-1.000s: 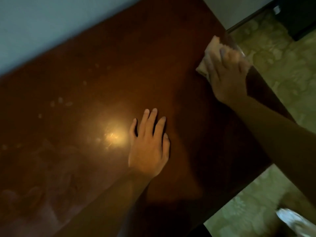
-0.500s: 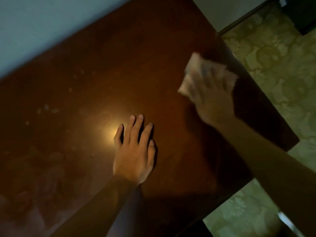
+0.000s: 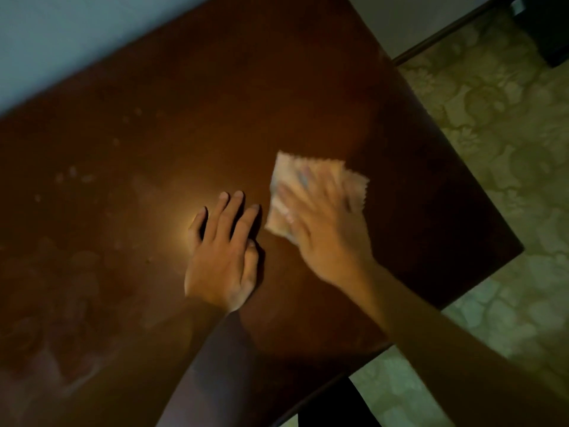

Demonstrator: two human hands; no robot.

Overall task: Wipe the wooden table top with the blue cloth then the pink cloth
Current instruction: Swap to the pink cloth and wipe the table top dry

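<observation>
The dark wooden table top (image 3: 277, 97) fills most of the view. My right hand (image 3: 326, 229) lies flat on the pink cloth (image 3: 289, 171), pressing it to the wood near the table's middle; the hand is blurred with motion. The cloth's zigzag edge shows past my fingertips. My left hand (image 3: 224, 257) rests palm down on the table just left of the cloth, fingers slightly spread, holding nothing. No blue cloth is in view.
Pale smudges and spots (image 3: 74, 177) mark the left part of the table, with a bright light reflection beside my left thumb. A light wall (image 3: 61, 35) runs behind the table. Patterned floor (image 3: 508, 149) lies past the right and front edges.
My right hand has swept the pink cloth from the table's far right edge toward the middle, ending beside my left hand. The left hand has stayed flat on the table.
</observation>
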